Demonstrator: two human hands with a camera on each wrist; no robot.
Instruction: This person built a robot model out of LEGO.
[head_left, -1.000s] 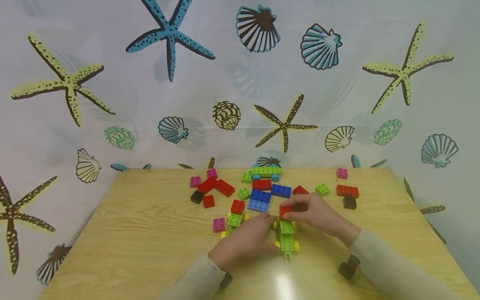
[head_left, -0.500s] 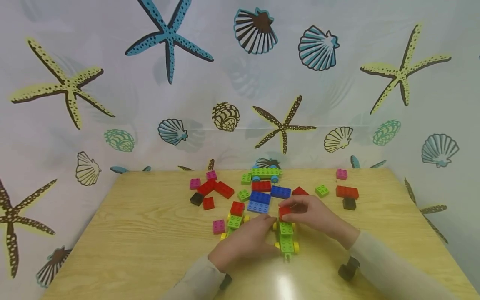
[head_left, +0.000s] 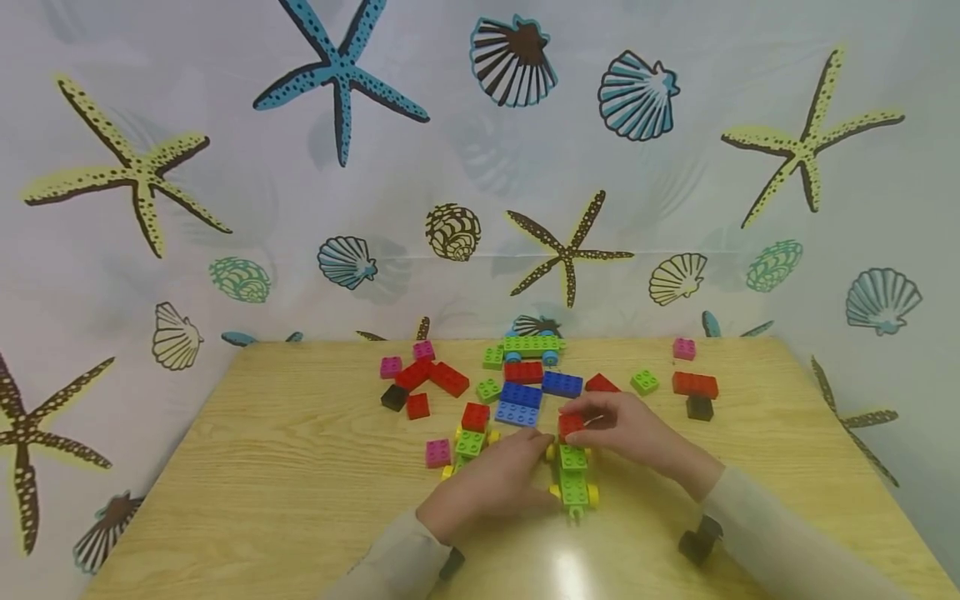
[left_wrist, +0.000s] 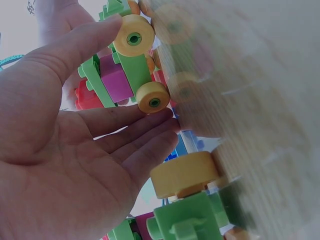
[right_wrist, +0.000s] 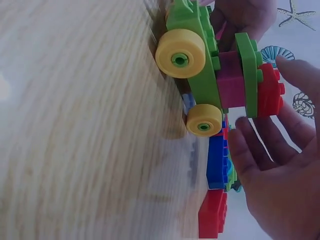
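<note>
A toy car (head_left: 574, 487) built of green blocks on yellow wheels stands on the table in front of me. In the right wrist view a magenta block (right_wrist: 231, 80) sits between its green base and upper green block, with a red brick (right_wrist: 270, 92) on top at the front. My right hand (head_left: 626, 427) pinches that red brick between thumb and fingers. Against the car's left side lies my left hand (head_left: 495, 479), fingers extended, thumb touching the rear wheel (left_wrist: 134, 37) and fingertips at the front wheel (left_wrist: 153, 98). It partly hides a similar car (head_left: 471, 442) in the head view.
Blue bricks (head_left: 519, 403) lie ahead of the hands, with a green wheeled base (head_left: 534, 345) at the back. Red bricks (head_left: 450, 378) and a black brick (head_left: 394, 397) are at left. Another red brick (head_left: 695, 384) lies at right. A patterned curtain (head_left: 420, 167) hangs behind the wooden table (head_left: 300, 467).
Both hands keep nearly the same place at the car, the right one still on the red brick. The head view has shifted only slightly.
</note>
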